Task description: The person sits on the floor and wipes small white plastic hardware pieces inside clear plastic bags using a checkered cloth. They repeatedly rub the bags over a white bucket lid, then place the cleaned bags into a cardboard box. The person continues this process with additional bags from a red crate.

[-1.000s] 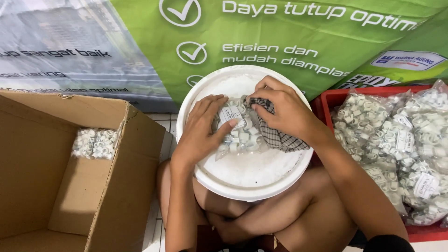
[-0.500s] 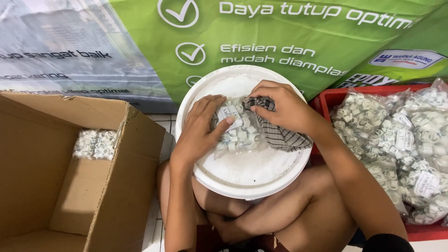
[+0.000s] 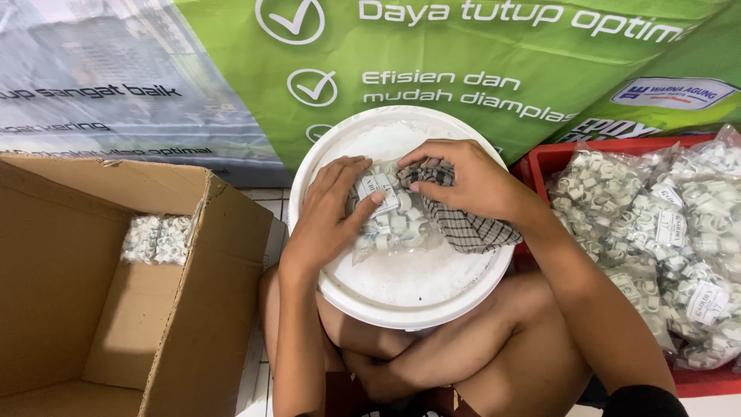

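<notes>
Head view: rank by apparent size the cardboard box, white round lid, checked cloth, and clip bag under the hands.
1. cardboard box
2. white round lid
3. checked cloth and clip bag: look alike in size, both partly hidden by the hands, so unranked.

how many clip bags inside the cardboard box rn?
1 visible: a clear bag of white clips lying against the far inner wall of the cardboard box. The near wall hides part of the box floor, so more may be out of sight.

Bright even light, sharp, soft shadows
</notes>
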